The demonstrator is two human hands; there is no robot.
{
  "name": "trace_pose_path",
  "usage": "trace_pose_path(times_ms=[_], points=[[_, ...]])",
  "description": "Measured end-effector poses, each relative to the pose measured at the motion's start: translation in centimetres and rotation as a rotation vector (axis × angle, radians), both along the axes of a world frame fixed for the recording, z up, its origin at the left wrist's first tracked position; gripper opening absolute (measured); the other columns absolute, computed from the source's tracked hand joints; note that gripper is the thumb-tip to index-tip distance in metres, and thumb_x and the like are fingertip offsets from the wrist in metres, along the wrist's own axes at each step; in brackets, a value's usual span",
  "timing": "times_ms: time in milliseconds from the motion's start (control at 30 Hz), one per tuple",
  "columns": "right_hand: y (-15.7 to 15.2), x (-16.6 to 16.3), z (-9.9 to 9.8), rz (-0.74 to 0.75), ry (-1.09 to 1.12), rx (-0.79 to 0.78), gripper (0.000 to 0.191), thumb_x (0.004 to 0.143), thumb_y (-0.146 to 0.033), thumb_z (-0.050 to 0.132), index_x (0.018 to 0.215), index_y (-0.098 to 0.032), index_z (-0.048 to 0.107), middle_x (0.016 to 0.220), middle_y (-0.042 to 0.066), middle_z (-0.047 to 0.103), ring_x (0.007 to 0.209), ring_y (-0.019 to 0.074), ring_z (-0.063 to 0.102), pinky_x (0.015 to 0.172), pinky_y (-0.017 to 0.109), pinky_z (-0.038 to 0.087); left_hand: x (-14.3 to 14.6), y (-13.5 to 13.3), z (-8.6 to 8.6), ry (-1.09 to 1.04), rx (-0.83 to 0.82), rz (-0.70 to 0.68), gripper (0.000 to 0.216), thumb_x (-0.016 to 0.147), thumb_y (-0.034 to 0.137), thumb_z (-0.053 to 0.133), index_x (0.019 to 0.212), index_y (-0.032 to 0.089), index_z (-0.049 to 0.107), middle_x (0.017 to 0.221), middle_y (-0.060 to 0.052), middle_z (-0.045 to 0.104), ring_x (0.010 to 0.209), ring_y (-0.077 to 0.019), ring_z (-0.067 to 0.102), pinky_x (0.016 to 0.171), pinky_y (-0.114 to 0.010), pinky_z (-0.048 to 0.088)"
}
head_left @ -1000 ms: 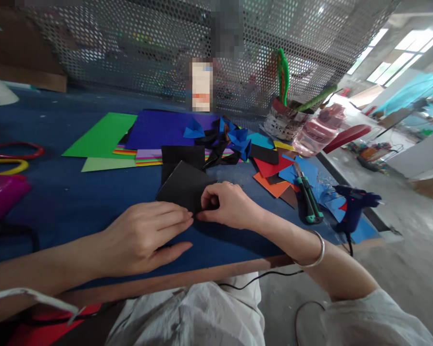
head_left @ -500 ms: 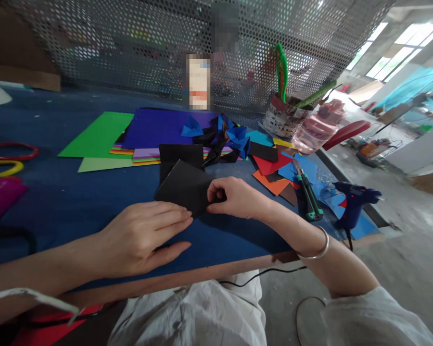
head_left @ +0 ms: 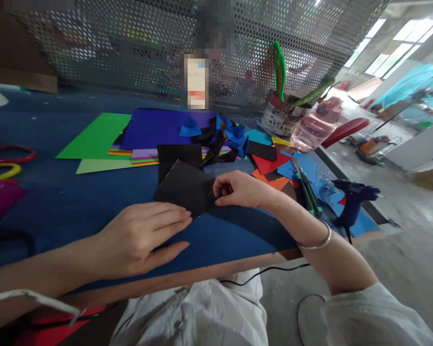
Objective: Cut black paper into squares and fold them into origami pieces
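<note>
A black sheet of paper (head_left: 182, 185) lies turned at an angle on the blue table (head_left: 94, 192). My left hand (head_left: 147, 235) rests flat with fingers stretched out, its fingertips pressing on the near edge of that sheet. At the sheet's right side, my right hand (head_left: 234, 190) pinches a raised corner between thumb and fingers. Just behind sits another black sheet (head_left: 179, 151), partly covered. Folded blue and black paper pieces (head_left: 234, 137) are clustered farther back.
Stacked coloured paper (head_left: 159, 127) lies at the back. To the right are paper scraps (head_left: 269, 161), a green utility knife (head_left: 307, 190), a glue gun (head_left: 355, 199), a pink bottle (head_left: 317, 125) and a pot (head_left: 285, 115). Scissors handles (head_left: 9, 154) show at left.
My right hand has moved slightly right and away from me, still pinching the paper's corner. My left hand has stayed in place on the sheet.
</note>
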State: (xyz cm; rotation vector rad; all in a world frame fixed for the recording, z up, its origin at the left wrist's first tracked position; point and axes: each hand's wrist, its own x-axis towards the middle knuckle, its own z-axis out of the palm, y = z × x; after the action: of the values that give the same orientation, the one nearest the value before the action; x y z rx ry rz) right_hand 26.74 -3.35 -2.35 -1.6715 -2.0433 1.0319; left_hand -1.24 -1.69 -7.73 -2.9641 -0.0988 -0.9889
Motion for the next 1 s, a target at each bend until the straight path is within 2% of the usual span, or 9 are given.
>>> trace_pose_path(times_ms=[433,1000], points=[[0.6,1.2,0.2,0.057,0.005,-0.032,0.016,0.079,-0.002,0.073,0.081,-0.018,0.070,0.068,-0.008,0.058,0.066,0.0098,0.051,0.067,0.023,0.038,-0.2,0.1,-0.1,0.006,-0.017,0.005,0.023,0.106,0.024,0.063,0.124,0.015,0.075,0.117,-0.010,0.085,0.107,-0.0243,0.082,0.097,-0.037,0.069],[0.1,0.9,1.1,0.106,-0.093,-0.028,0.023,0.082,0.004,0.066,0.094,-0.015,0.074,0.071,-0.008,0.052,0.067,0.0109,0.049,0.067,0.024,0.039,-0.1,0.1,0.1,0.004,-0.023,0.000,0.022,0.105,0.022,0.064,0.123,0.015,0.076,0.116,-0.010,0.085,0.107,-0.0245,0.082,0.099,-0.036,0.068]])
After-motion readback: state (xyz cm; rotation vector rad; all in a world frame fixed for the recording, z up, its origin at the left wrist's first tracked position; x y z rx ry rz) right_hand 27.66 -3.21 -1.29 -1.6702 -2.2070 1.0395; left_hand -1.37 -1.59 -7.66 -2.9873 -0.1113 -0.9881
